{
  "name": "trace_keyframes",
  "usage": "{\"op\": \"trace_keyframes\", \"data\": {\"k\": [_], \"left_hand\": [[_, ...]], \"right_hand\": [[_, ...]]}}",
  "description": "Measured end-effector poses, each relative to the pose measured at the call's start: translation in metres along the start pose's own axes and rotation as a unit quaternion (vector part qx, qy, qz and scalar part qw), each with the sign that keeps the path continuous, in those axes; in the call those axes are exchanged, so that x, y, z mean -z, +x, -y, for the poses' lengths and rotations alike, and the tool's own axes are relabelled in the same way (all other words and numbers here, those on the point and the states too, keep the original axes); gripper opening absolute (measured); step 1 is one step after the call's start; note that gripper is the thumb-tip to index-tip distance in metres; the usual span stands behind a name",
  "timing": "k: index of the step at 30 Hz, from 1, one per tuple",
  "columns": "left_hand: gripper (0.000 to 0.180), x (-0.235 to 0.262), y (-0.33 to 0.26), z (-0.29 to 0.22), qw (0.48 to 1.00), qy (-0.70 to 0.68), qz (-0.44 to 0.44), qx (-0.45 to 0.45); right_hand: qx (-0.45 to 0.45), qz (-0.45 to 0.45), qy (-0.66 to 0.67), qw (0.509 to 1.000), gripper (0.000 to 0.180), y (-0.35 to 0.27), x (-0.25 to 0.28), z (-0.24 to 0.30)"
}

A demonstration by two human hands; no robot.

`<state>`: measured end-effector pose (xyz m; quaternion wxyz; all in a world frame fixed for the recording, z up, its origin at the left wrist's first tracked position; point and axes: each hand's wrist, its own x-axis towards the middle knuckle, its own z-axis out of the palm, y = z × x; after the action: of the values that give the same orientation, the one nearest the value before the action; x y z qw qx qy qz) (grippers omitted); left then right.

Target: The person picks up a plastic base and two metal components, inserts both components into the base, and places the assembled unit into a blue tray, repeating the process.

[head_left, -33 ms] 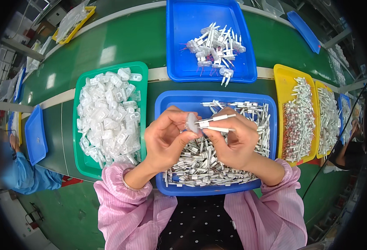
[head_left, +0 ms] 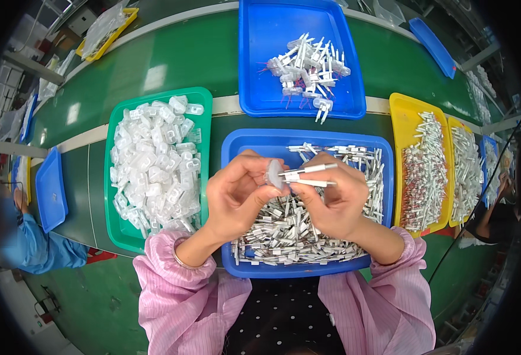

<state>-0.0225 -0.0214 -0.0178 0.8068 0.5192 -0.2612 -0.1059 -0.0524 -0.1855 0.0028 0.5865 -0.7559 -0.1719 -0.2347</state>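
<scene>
Between finger and thumb, my left hand (head_left: 240, 192) grips a small clear plastic housing (head_left: 276, 174). From the right, my right hand (head_left: 336, 192) holds a pair of slim white rod-like parts with metallic ends (head_left: 314, 169), their inner ends at the housing's open side. Whether they sit inside it cannot be made out. Both hands are above a blue tray (head_left: 308, 271) heaped with similar slim white and metallic parts (head_left: 299, 234). Left of it, a green tray (head_left: 116, 228) holds a pile of clear plastic housings (head_left: 154, 160).
Beyond stands another blue tray (head_left: 257, 53) with housings joined to white rods and red wires (head_left: 311, 68). Yellow trays (head_left: 404, 112) of slim parts line the right. An upright blue tray (head_left: 51, 189) and a person in a blue sleeve (head_left: 50, 245) are at left.
</scene>
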Motion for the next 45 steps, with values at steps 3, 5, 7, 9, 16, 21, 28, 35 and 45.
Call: {"op": "trace_keyframes", "data": {"k": [3, 5, 7, 9, 16, 21, 28, 35, 45], "left_hand": [[0.030, 0.009, 0.007, -0.007, 0.997, -0.054, 0.042, 0.036], [0.035, 0.011, 0.014, -0.020, 0.996, -0.050, 0.043, 0.053], [0.031, 0.022, 0.027, -0.027, 0.980, 0.187, -0.053, 0.031], [0.024, 0.063, 0.030, -0.033, 0.744, 0.662, -0.080, -0.047], [0.017, 0.096, 0.021, -0.025, 0.534, 0.841, -0.018, 0.088], [0.016, 0.096, 0.027, -0.023, 0.545, 0.830, -0.045, 0.111], [0.013, 0.109, 0.020, -0.029, 0.627, 0.772, 0.009, 0.104], [0.013, 0.115, 0.020, -0.025, 0.672, 0.739, 0.026, 0.038], [0.012, 0.070, 0.028, -0.039, 0.983, 0.113, -0.072, 0.122]], "right_hand": [[0.002, 0.028, 0.040, 0.999, 0.012, 0.006, 0.005, -0.001], [-0.032, 0.074, 0.052, 0.995, 0.013, 0.012, 0.009, 0.002], [-0.100, 0.045, 0.048, 0.993, 0.009, 0.027, 0.015, -0.002], [-0.133, 0.042, 0.042, 0.989, 0.006, 0.059, 0.023, -0.015], [-0.195, 0.116, -0.323, 0.919, 0.018, 0.154, 0.044, -0.093], [-0.019, -0.033, -0.483, 0.875, 0.011, 0.142, 0.034, -0.081], [0.014, 0.546, -0.348, 0.762, 0.016, 0.038, 0.002, -0.029], [0.044, 0.550, -0.362, 0.752, 0.012, 0.021, -0.008, -0.034], [-0.190, 0.155, 0.040, 0.969, 0.009, 0.034, 0.023, 0.000]]}}
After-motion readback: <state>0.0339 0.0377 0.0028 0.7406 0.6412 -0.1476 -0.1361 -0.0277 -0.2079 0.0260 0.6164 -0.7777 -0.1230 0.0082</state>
